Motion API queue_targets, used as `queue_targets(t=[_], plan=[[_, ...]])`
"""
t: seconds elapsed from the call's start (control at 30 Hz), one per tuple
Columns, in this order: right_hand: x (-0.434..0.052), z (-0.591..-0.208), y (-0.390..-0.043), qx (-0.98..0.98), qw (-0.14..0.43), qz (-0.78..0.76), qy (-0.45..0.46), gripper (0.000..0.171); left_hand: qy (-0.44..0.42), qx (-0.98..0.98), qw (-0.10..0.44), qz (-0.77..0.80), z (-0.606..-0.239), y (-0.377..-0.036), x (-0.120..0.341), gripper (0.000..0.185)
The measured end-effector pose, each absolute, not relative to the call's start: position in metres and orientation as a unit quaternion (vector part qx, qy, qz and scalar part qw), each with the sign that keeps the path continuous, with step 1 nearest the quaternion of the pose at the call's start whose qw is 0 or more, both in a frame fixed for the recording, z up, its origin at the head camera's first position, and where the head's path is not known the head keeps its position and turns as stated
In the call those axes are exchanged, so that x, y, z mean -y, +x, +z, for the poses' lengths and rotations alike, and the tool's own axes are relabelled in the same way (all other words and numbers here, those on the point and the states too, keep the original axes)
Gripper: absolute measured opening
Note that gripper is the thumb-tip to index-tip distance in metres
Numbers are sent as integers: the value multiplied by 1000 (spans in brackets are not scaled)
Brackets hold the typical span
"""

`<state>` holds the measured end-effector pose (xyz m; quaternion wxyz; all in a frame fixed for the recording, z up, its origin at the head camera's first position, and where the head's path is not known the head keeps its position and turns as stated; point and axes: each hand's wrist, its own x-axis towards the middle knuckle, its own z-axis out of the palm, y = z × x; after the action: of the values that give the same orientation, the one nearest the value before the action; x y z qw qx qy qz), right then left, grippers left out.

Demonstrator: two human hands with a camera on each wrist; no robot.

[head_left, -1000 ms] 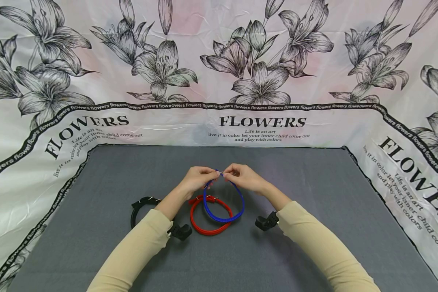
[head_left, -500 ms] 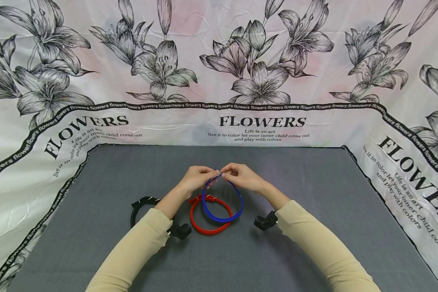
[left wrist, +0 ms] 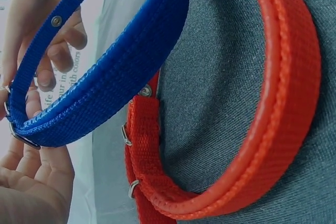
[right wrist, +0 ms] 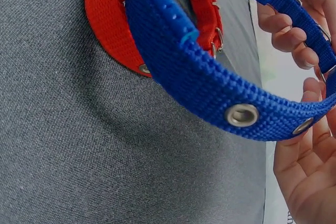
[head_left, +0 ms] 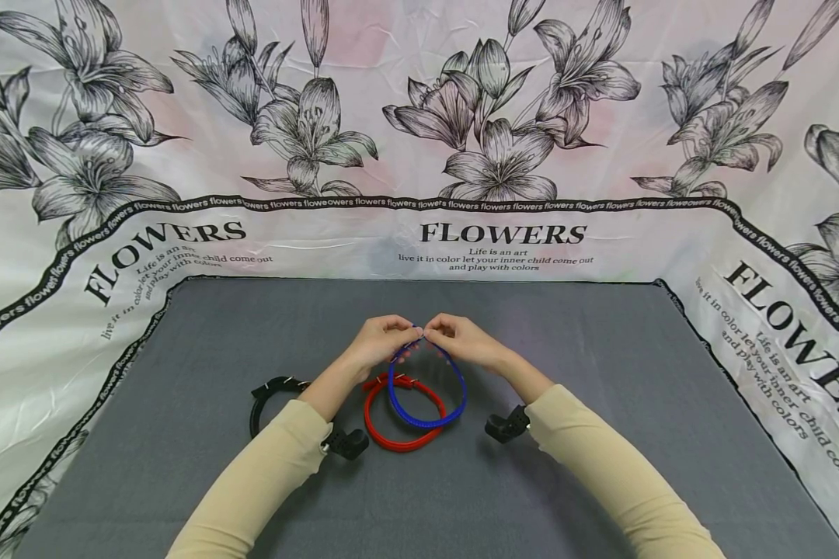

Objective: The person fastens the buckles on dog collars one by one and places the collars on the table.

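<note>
**Grey tabletop, flowered backdrop, three collars**

Where the grey felt tabletop (head_left: 601,373) ends, a white cloth backdrop (head_left: 419,116) printed with black-outlined lilies and the word "FLOWERS" rises behind it and wraps round both sides. Above the middle of the tabletop, the left hand (head_left: 377,341) and right hand (head_left: 461,339) meet fingertip to fingertip, each pinching the top of a blue collar (head_left: 426,388), which hangs tilted with its lower edge over a red collar (head_left: 398,423) lying flat on the felt. A black collar (head_left: 269,392) lies to the left, partly hidden by the left sleeve (head_left: 252,481). Both arms wear beige sleeves with black wrist cameras.
</note>
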<state>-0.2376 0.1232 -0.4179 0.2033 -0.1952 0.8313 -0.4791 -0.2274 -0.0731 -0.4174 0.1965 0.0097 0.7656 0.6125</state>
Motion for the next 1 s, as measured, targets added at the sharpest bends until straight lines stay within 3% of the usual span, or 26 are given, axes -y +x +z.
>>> queue_targets(t=[0.47,1.0], plan=[[-121,-416,-235,-825,211,-489,-190,37,-12,-736,181,652,-416,-224,75,26],[-123,-414,-235,-816,212,-510,-172,31,-23,-708,159,688,-412,-223,73,22]])
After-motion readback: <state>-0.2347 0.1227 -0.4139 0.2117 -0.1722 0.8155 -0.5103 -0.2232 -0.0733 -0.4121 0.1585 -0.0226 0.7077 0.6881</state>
